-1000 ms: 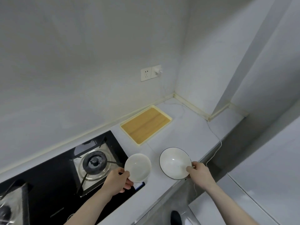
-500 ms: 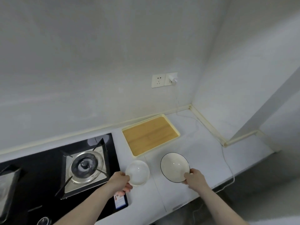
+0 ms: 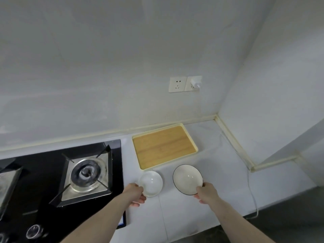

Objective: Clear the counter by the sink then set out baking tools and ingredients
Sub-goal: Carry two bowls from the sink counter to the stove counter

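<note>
We extend both bare forearms forward from the lower edge. Our left hand (image 3: 135, 193) pinches a rim, thumb on top, fingers curled beneath. Our right hand (image 3: 206, 192) grips likewise, thumb up, fingers under.

Soft, even light fills my view, dim and greyish, with only faint shadows under the bowls I hold. A small glint sits inside the dark-rimmed bowl (image 3: 188, 179) and on the burner (image 3: 87, 173). Wide-angle distortion bends the wall lines; the picture looks slightly soft.
</note>
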